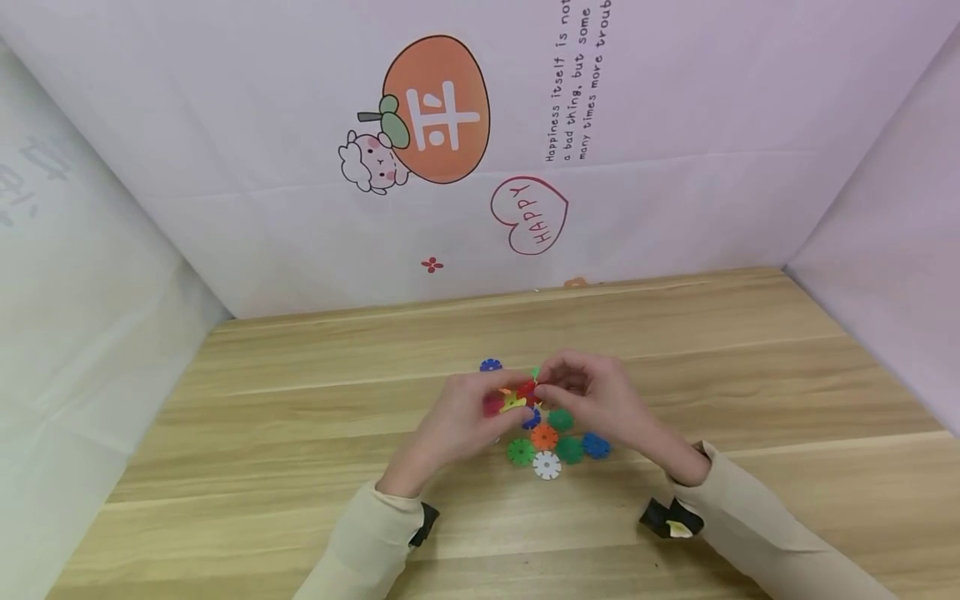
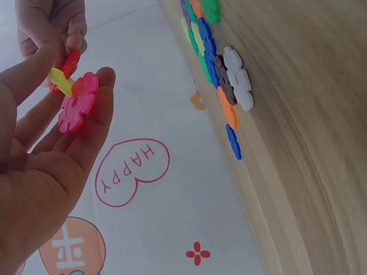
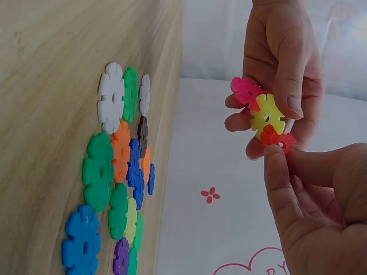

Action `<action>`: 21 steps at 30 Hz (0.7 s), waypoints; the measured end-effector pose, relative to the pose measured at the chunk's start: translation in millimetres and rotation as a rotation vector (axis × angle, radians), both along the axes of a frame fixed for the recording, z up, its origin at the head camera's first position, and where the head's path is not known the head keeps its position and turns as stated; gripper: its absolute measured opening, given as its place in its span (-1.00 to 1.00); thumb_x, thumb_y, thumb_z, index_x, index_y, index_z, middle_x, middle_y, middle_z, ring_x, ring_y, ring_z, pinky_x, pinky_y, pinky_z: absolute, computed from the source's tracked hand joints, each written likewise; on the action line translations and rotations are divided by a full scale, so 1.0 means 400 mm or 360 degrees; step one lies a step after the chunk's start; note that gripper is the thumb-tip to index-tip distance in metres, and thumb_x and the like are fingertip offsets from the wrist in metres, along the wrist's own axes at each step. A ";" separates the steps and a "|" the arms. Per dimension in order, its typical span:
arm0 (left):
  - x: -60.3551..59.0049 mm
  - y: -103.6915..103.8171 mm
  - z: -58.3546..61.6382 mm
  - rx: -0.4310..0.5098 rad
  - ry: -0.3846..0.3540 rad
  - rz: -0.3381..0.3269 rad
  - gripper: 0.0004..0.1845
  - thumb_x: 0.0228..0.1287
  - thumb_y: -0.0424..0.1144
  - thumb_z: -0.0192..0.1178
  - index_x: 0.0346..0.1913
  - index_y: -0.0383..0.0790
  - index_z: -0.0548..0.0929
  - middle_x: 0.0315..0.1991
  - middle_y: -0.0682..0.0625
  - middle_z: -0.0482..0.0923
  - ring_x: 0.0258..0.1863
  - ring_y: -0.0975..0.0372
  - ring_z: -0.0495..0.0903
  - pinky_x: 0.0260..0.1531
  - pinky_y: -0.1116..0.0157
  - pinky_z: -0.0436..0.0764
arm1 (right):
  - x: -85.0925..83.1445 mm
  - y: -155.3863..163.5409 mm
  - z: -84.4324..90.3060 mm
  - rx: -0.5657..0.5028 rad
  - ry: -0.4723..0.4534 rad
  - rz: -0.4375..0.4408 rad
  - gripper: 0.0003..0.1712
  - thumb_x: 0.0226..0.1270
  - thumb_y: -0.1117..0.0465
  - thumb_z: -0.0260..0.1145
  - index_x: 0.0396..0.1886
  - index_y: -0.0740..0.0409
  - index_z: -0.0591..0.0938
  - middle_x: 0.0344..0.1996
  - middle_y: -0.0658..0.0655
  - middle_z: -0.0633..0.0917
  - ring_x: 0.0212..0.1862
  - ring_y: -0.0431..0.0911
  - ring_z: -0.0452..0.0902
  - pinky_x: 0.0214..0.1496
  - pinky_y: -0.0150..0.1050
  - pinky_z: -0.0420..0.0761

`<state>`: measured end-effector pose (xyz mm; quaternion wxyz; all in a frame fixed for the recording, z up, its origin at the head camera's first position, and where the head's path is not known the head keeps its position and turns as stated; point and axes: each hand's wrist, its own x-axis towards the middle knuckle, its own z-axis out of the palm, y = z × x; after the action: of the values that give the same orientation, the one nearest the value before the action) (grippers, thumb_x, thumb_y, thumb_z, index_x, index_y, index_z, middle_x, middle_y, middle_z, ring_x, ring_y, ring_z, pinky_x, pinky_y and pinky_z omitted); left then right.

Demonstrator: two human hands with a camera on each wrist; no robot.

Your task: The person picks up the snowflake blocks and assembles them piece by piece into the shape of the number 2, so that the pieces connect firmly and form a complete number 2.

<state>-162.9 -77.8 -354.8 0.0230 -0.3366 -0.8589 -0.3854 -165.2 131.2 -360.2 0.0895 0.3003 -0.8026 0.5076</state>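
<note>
Both hands meet above a pile of snowflake-shaped plastic discs [image 1: 551, 437] on the wooden table [image 1: 300, 433]. My left hand [image 1: 468, 412] pinches a pink disc [image 2: 77, 103] joined to a yellow disc [image 3: 266, 114]. My right hand [image 1: 592, 392] pinches a red disc [image 3: 278, 139] slotted onto the yellow one. The three joined discs [image 1: 513, 400] hang in the air between the hands. On the table lie green, orange, blue and white discs, among them a white disc [image 1: 547, 465] nearest me and a blue disc [image 1: 491, 365] apart at the far side.
White printed sheets wall the table on the left, back and right; the back one carries an orange fruit picture [image 1: 435, 108] and a red heart [image 1: 529, 215]. Bare wood spreads to either side of the pile. Beige sleeves [image 1: 757, 517] cover both forearms.
</note>
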 end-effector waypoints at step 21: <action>-0.006 -0.011 0.009 0.0009 -0.0221 0.0151 -0.59 0.28 -0.16 0.27 0.19 -0.04 0.56 -0.03 0.03 0.66 -0.08 0.22 0.63 -0.14 0.33 0.62 | -0.031 0.074 0.025 0.0795 -0.0444 -0.0022 -0.85 0.08 0.36 0.45 -0.54 0.12 0.62 -0.54 -0.04 0.63 -0.44 -0.18 0.50 -0.43 -0.31 0.54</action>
<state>-165.3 -82.1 -351.1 -0.0175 -0.2678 -0.8722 -0.4088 -177.6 160.7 -350.2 -0.0951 0.2348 -0.9094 0.3300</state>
